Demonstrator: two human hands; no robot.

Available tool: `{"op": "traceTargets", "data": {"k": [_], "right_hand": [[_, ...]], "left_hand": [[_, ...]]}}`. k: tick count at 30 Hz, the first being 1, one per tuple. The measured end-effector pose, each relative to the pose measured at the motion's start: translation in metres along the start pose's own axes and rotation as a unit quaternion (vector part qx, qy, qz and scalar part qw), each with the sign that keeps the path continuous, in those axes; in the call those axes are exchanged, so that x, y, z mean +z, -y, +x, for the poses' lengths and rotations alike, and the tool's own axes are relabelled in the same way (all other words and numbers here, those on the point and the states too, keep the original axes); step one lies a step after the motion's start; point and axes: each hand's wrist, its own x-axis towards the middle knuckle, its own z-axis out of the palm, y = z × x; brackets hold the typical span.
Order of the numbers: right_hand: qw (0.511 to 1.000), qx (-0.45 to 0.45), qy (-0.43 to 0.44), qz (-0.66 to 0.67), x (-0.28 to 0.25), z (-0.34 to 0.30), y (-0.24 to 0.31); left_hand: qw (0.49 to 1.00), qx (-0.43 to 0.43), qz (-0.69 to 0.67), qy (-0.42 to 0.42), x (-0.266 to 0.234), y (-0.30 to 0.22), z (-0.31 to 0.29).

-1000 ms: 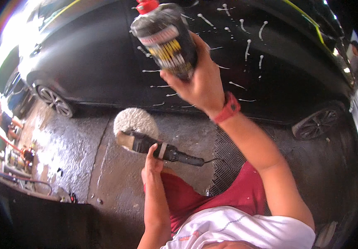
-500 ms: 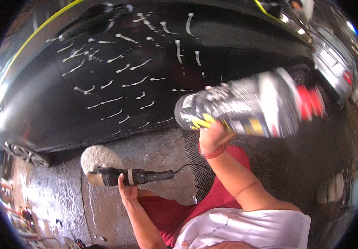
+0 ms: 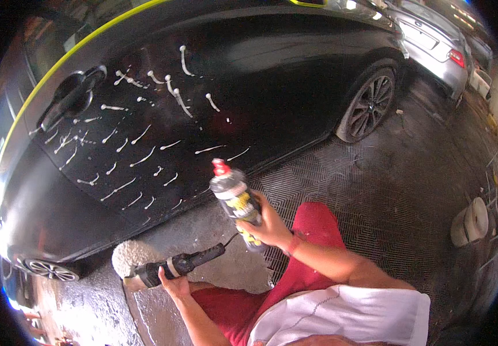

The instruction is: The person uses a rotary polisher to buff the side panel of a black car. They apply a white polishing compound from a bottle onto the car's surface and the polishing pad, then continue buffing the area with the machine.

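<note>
My left hand (image 3: 174, 284) is closed around the body of a black car polisher (image 3: 182, 264), which has a fluffy off-white wool pad (image 3: 132, 258) at its far left end. In my right hand (image 3: 272, 222) is a dark polish bottle (image 3: 238, 202) with a red cap, held upright with a slight lean, its label white and yellow. Both hands are apart from the black car door (image 3: 214, 69). White streaks of polish (image 3: 142, 157) are spread over the door panel, below and to the right of the door handle (image 3: 76, 95).
Yellow masking tape (image 3: 58, 63) runs along the window edge. A car wheel (image 3: 370, 105) stands at the right, another wheel (image 3: 51, 270) at the lower left. Behind is a silver car (image 3: 433, 43). A bucket (image 3: 469, 222) sits at far right; ribbed matting (image 3: 341, 179) covers the floor. The polisher's cord trails right.
My right hand has brought the bottle down and closer to the body, turning it from sideways to cap up. The view has shifted to the right along the car. The polisher tilts a little more.
</note>
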Motion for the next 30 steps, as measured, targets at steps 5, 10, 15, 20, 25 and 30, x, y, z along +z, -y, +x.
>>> {"op": "traceTargets", "data": {"k": [5, 10, 15, 20, 25, 30], "right_hand": [[0.956, 0.11, -0.271, 0.026, -0.103, -0.067, 0.009], [0.883, 0.045, -0.467, -0.005, -0.257, -0.108, 0.013], [0.775, 0.106, -0.618, -0.076, -0.356, -0.19, -0.037], [0.665, 0.132, -0.713, -0.179, -0.376, -0.313, -0.133], [0.567, 0.415, -0.666, -0.253, -0.324, -0.369, -0.164], [0.519, 0.431, -0.671, -0.309, -0.338, -0.453, -0.239]], "left_hand": [[0.998, 0.0, 0.016, 0.067, 0.009, 0.005, -0.01], [0.995, 0.024, 0.072, 0.065, 0.01, 0.009, -0.009], [0.993, 0.027, 0.098, 0.061, 0.015, 0.005, -0.013], [0.988, 0.047, 0.14, 0.044, 0.038, 0.019, -0.03], [0.98, 0.09, 0.176, 0.028, 0.055, 0.014, -0.063], [0.988, 0.061, 0.139, 0.004, 0.079, 0.051, -0.087]]}}
